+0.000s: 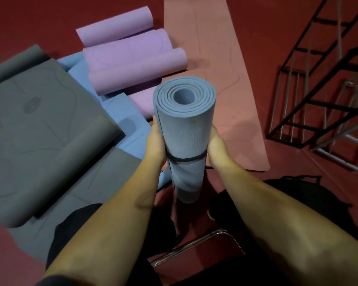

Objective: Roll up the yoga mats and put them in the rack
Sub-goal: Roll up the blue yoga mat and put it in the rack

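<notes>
Standing upright between both hands: one rolled grey-blue yoga mat, spiral end toward the camera, bound low by a black strap. Left hand curled round its left side, right hand curled round its right, both just above the strap. Left of the hands, on the red floor: grey mats, light blue mat, loosely rolled purple mats. Beyond the hands: flat pink mat. Far right: black metal rack.
</notes>
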{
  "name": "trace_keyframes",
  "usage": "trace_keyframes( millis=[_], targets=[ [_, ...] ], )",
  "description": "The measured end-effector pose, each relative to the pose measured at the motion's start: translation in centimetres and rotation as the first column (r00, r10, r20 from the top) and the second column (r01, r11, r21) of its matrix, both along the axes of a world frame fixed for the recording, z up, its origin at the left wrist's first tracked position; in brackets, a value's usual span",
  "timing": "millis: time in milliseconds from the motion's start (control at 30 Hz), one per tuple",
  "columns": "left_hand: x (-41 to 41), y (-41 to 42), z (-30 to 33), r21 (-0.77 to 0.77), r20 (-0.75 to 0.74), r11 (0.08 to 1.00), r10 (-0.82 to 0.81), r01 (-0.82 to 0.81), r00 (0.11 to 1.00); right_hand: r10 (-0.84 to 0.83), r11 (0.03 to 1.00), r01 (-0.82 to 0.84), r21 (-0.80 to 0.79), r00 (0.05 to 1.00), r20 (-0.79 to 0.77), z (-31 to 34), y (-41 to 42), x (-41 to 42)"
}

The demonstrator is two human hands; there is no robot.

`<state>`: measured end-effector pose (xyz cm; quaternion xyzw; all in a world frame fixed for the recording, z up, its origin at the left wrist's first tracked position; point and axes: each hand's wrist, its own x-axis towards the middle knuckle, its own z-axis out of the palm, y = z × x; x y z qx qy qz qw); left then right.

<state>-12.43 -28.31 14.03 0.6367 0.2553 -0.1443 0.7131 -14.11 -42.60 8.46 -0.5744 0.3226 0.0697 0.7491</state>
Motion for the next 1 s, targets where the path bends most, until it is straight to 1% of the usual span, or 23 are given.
trace_keyframes(
  millis=[100, 133, 167, 200, 233, 267, 300, 333, 367, 400, 433, 500, 533, 567, 633, 700, 733, 833, 933, 1000],
  targets=[
    [-0.7, -0.2, -2.4, -0.066, -0.152, 0.997, 0.041, -0.052, 0.988, 0.058, 0.998, -0.058, 0.001, 0.993, -0.099, -2.6, -0.1, -0.5],
    [-0.7, -0.2, -3.4, -0.050, -0.200, 0.997, 0.045, -0.056, 0.979, 0.069, 0.998, -0.069, 0.007, 0.987, -0.145, -3.4, -0.3, -0.8],
    [-0.5, 0.0, -4.2, -0.017, -0.231, 0.999, 0.029, -0.034, 0.972, 0.081, 0.996, -0.088, -0.030, 0.980, -0.181, -4.0, -0.6, -0.9],
    [-0.2, 0.3, -5.2, 0.001, -0.239, 1.000, -0.001, 0.001, 0.971, 0.054, 0.995, -0.069, -0.074, 0.980, -0.191, -4.2, -0.8, -1.0],
    [0.2, 0.5, -5.7, 0.016, -0.228, 1.000, -0.020, 0.024, 0.973, -0.013, 0.994, -0.006, -0.113, 0.986, -0.163, -4.4, -1.1, -0.8],
    [0.6, 0.5, -5.6, 0.001, -0.186, 1.000, -0.014, 0.015, 0.982, -0.117, 0.991, 0.109, -0.074, 0.987, -0.109, -4.4, -1.4, -0.6],
    [1.3, 0.4, -5.6, -0.035, -0.139, 0.999, 0.002, -0.007, 0.990, -0.222, 0.973, 0.225, 0.046, 0.973, -0.060, -4.2, -1.6, 0.0],
    [1.8, 0.2, -5.3, -0.094, -0.102, 0.995, 0.010, -0.019, 0.995, -0.296, 0.942, 0.291, 0.164, 0.955, 0.005, -3.9, -1.7, 0.8],
    [2.3, -0.1, -4.9, -0.135, -0.083, 0.991, 0.011, -0.022, 0.997, -0.320, 0.922, 0.296, 0.248, 0.946, 0.060, -3.7, -1.8, 1.4],
    [2.8, -0.4, -4.7, -0.137, -0.069, 0.990, 0.016, -0.026, 0.997, -0.299, 0.927, 0.264, 0.267, 0.949, 0.101, -3.2, -1.5, 2.0],
    [3.0, -0.7, -4.6, -0.096, -0.053, 0.995, 0.006, -0.011, 0.999, -0.255, 0.945, 0.226, 0.234, 0.961, 0.102, -2.8, -1.1, 2.3],
    [3.2, -1.1, -5.7, -0.039, -0.033, 0.999, 0.000, -0.001, 0.999, -0.150, 0.986, 0.148, 0.074, 0.989, 0.018, -4.1, -1.0, 2.5],
    [3.4, -1.2, -6.7, -0.046, -0.061, 0.999, -0.015, 0.012, 0.998, -0.099, 0.995, 0.098, -0.027, 0.995, -0.031, -5.1, -1.2, 2.3],
    [3.4, -1.0, -7.5, -0.036, -0.088, 0.999, -0.016, 0.013, 0.996, -0.051, 0.995, 0.045, -0.086, 0.997, -0.063, -5.8, -1.3, 1.9],
    [3.6, -1.0, -8.9, -0.021, -0.169, 0.999, -0.029, 0.026, 0.985, 0.010, 0.992, -0.023, -0.121, 0.994, -0.108, -7.7, -1.6, 1.1],
    [4.2, -1.2, -9.8, 0.019, -0.185, 0.999, -0.029, 0.033, 0.982, 0.096, 0.983, -0.112, -0.144, 0.989, -0.116, -9.3, -1.7, 0.5],
    [4.6, -1.3, -10.5, 0.014, -0.204, 0.999, -0.029, 0.032, 0.979, 0.116, 0.982, -0.130, -0.137, 0.988, -0.102, -10.0, -1.6, 0.5],
    [5.0, -1.2, -11.6, 0.018, -0.257, 0.997, -0.062, 0.069, 0.964, 0.090, 0.991, -0.097, -0.096, 0.993, -0.073, -11.2, -2.0, 1.3],
    [5.3, -1.2, -13.1, -0.010, -0.331, 1.000, 0.008, -0.012, 0.944, 0.132, 0.986, -0.142, -0.090, 0.985, -0.109, -11.5, -2.2, 2.7],
    [5.3, -1.4, -13.2, -0.040, -0.335, 0.995, 0.070, -0.089, 0.940, 0.132, 0.988, -0.144, -0.059, 0.978, -0.162, -11.1, -2.1, 3.6]
  ],
)
